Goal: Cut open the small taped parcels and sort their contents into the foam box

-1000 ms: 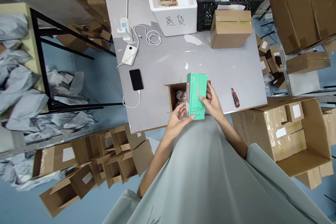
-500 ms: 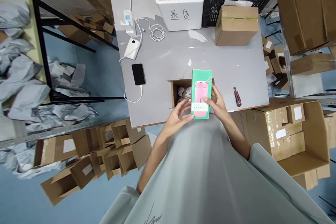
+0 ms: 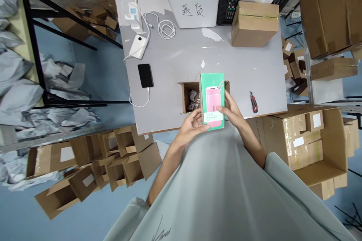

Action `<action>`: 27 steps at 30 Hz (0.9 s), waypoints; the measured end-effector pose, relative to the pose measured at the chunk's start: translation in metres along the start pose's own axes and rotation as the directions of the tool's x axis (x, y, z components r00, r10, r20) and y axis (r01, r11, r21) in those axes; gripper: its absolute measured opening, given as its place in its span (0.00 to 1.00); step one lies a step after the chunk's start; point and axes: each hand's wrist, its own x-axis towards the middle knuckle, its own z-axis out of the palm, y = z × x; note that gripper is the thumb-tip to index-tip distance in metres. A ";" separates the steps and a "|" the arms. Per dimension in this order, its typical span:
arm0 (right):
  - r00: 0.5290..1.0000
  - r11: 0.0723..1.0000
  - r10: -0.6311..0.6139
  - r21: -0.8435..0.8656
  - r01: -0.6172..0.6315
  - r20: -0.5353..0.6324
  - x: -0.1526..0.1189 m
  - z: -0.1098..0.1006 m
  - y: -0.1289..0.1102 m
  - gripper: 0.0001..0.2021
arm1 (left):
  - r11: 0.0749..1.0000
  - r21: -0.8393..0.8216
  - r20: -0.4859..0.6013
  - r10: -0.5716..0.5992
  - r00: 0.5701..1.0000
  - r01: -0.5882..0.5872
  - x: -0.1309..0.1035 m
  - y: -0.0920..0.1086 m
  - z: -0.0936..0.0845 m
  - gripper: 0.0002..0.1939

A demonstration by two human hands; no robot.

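Note:
A green product box (image 3: 212,99) with a picture of a pink tumbler on its front is held up between my two hands. My left hand (image 3: 192,126) grips its lower left edge, thumb on the front. On the other side my right hand (image 3: 232,111) clasps the right edge, its thumb pressed on the front as well. Behind the green box, on the table, an open cardboard box (image 3: 186,98) holds crumpled paper. The green box hides the middle of that carton.
On the grey table (image 3: 175,64) are a red-black utility knife (image 3: 253,102), a phone (image 3: 145,75), a charging cable and a power strip (image 3: 135,17). A white bin (image 3: 195,7), a black crate (image 3: 226,5) and a closed carton (image 3: 254,24) stand at the back.
The green box has shifted slightly left relative to the open carton and turned a little, showing its left side. Both hands keep hold of it. The whole view has shifted slightly.

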 end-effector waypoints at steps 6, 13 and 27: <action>1.000 0.998 -0.021 -0.066 0.020 -0.022 0.000 0.004 -0.004 0.43 | 0.997 0.073 -0.022 0.039 0.999 -0.037 -0.004 0.005 0.004 0.44; 0.995 0.995 0.016 -0.097 -0.025 -0.098 -0.004 0.009 -0.006 0.37 | 0.964 0.250 -0.133 0.132 0.982 -0.095 -0.008 0.005 0.015 0.45; 0.986 0.998 0.056 0.045 -0.050 -0.158 -0.011 0.017 -0.012 0.46 | 0.981 0.136 -0.071 0.149 0.986 -0.138 -0.017 0.011 0.012 0.39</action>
